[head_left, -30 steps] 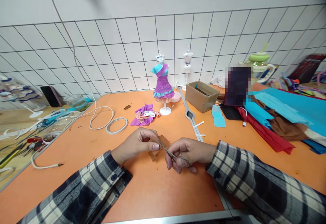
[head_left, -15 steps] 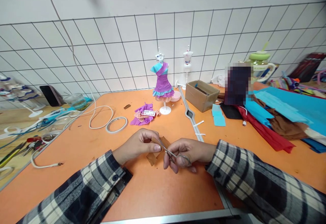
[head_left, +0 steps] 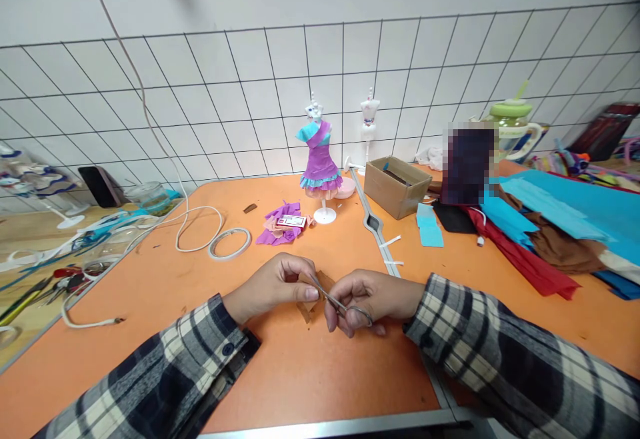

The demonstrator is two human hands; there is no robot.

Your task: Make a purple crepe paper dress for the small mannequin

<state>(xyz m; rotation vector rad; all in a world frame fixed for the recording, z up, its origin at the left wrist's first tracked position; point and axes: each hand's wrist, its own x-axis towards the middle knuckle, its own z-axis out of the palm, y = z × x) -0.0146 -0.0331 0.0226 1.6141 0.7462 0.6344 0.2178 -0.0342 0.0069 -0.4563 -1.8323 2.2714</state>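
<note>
Between thumb and fingers, my left hand [head_left: 290, 282] pinches a small piece of brown crepe paper [head_left: 307, 311], held just above the orange tabletop. Part of the paper is hidden behind the fingers. My right hand [head_left: 357, 299] has its fingers in the handles of small metal scissors [head_left: 336, 302]. Their blades point left and up, reaching the paper beside my left thumb, and look nearly closed. Beyond my hands, a small dress form in a purple and blue ruffled dress [head_left: 323, 159] stands upright.
A roll of tape [head_left: 230, 244] and crumpled purple paper scraps [head_left: 270, 226] lie beyond my left hand. An open cardboard box [head_left: 395, 192] stands at the back. Coloured crepe paper [head_left: 565, 252] is piled right. A white cable [head_left: 186, 226] crosses the left side. Tools [head_left: 55, 286] lie far left.
The scissor blades have closed together on the brown paper. The paper has shifted slightly, with less of it showing below my left hand. Both hands stay nearly in place.
</note>
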